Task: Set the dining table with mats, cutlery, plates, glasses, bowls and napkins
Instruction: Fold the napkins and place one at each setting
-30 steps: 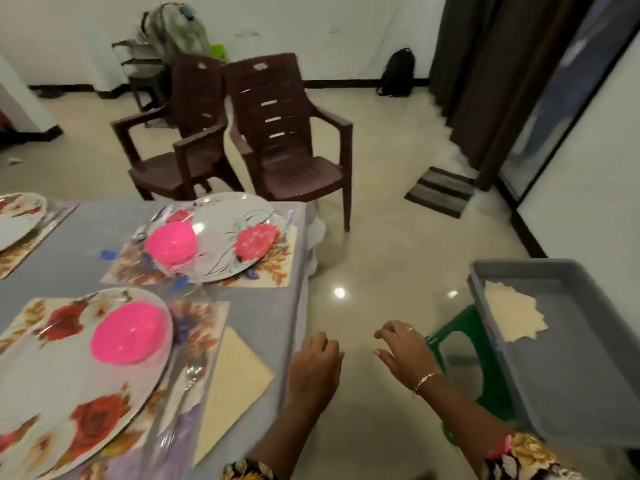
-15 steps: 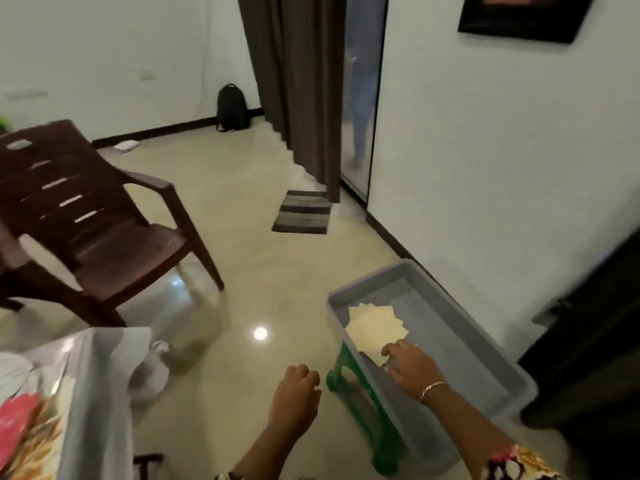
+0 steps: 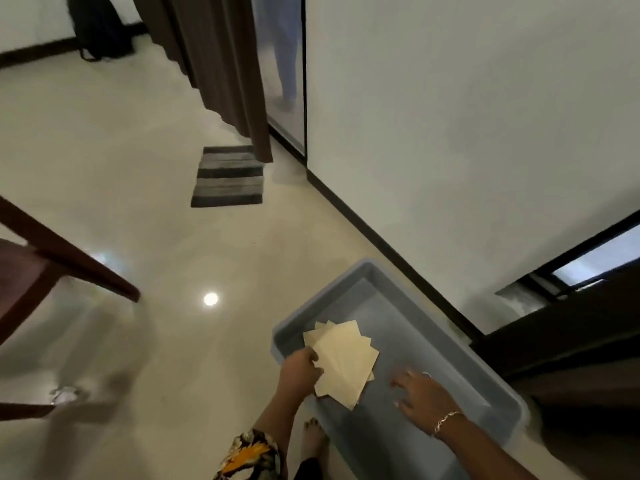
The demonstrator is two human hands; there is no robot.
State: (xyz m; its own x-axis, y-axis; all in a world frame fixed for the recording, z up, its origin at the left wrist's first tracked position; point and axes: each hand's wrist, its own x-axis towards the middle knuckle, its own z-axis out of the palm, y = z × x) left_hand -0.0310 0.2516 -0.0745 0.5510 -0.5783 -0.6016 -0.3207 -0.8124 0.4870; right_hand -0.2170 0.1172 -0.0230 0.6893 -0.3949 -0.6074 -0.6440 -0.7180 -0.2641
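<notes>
1. Your left hand (image 3: 300,369) has its fingers (image 3: 311,358) clamped on the left edge of the napkins (image 3: 346,358).
2. Those napkins are a fanned-out cream stack lying inside the grey tray (image 3: 485,379), up near its left corner.
3. Your right hand (image 3: 424,393) is over the tray's bare bottom just right of the stack, fingers apart and straight, holding nothing. Can't tell if they actually touch the bottom.
4. There's a bracelet (image 3: 446,420) on that wrist.
5. Around you: a striped rug (image 3: 227,176) by the brown curtain (image 3: 221,64), and a chair (image 3: 52,265) off to the left.
</notes>
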